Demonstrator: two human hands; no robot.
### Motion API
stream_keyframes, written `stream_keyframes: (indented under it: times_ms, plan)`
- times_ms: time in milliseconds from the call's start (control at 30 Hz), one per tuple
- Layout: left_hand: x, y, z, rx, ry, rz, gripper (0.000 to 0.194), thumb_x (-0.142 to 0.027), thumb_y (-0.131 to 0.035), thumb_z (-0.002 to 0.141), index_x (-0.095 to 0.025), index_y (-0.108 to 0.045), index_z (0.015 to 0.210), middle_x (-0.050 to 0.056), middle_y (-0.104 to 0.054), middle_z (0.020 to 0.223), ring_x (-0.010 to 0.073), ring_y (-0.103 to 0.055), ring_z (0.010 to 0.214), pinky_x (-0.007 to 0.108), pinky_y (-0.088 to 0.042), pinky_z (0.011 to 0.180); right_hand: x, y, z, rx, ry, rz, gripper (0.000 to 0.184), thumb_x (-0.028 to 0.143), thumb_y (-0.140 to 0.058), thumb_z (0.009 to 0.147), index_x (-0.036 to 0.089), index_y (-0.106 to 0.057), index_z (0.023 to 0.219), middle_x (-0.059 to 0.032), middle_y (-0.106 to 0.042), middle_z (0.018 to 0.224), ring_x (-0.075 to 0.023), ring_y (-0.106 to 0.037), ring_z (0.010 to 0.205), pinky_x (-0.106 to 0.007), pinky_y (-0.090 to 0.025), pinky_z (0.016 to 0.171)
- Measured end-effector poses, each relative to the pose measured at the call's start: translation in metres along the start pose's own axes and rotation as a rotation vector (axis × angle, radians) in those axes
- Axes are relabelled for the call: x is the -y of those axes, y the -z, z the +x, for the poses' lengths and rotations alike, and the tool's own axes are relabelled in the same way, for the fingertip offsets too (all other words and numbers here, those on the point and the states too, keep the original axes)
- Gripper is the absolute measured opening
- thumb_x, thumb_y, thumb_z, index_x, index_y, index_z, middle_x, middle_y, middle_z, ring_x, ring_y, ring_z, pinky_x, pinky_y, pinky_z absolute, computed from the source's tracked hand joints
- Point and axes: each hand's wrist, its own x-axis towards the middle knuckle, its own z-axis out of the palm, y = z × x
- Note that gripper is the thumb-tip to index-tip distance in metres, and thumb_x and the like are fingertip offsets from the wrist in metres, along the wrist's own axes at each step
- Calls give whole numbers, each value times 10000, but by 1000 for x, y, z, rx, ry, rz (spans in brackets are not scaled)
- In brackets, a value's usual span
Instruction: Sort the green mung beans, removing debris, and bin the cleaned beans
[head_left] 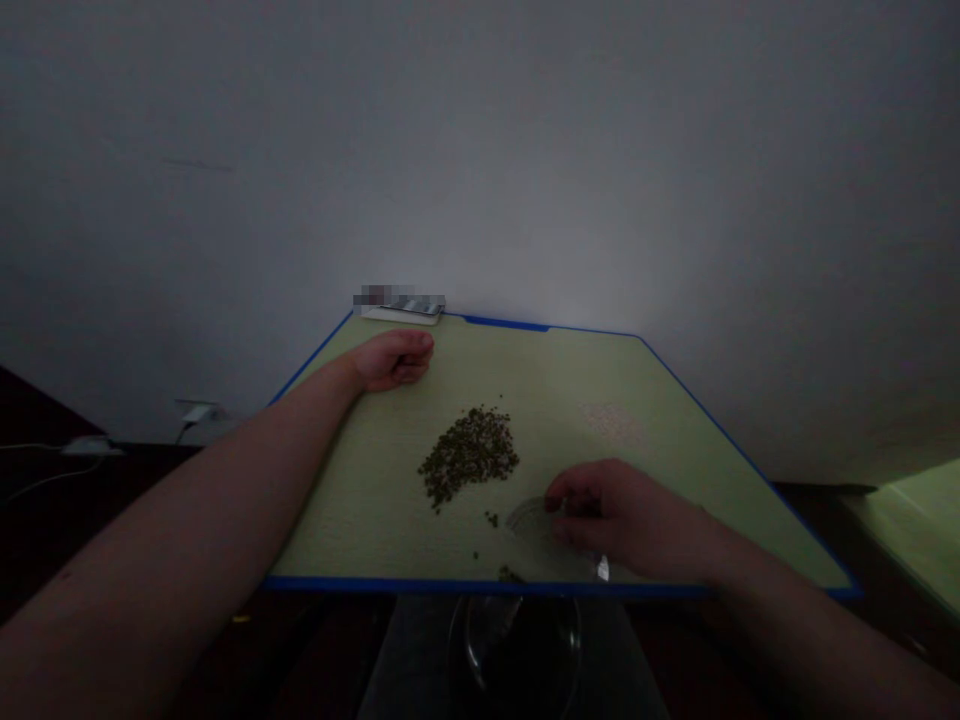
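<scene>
Grain pile (472,450) runs lengthwise near-left to far-right; right hand (611,512) nearby.

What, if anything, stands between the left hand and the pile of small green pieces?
Nothing visible: only tabletop shows between the left hand and the green pile. The clear object with a curved rim is at the right hand, on the pile's other side.

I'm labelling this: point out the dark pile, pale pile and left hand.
Dark pile (474,452), head view: its middle.
Pale pile (615,423), head view: its middle.
Left hand (390,360), head view: middle of the fist.
</scene>
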Motion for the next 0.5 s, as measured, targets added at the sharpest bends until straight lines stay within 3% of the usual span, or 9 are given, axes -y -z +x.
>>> stream_keyframes:
  times_ms: [200, 367, 500]
  plan:
    - [1, -1, 0, -3, -17, -9, 344, -177, -720, 752, -168, -425, 576, -61, -318, 501, 49, -298, 364, 151, -217, 329, 8, 13, 30, -86, 76, -242, 201, 223, -630, 835, 156, -734, 993, -19, -689, 702, -141, -576, 595, -256, -381, 538]
    - [2, 0, 0, -25, -22, -18, 354, -180, -718, 749, -170, -411, 574, -62, -313, 506, 47, -290, 367, 146, -214, 328, 32, 11, 43, -81, 234, -412, 169, 193, -610, 845, 185, -739, 953, 2, -673, 678, -124, -541, 578, -259, -335, 562]
    - [2, 0, 0, -23, -30, -6, 340, -185, -715, 755, -166, -426, 575, -61, -314, 504, 47, -293, 367, 147, -214, 327, 51, 4, 48, -56, 365, -564, 113, 164, -600, 855, 186, -710, 863, -33, -711, 791, -155, -581, 691, -277, -334, 610]
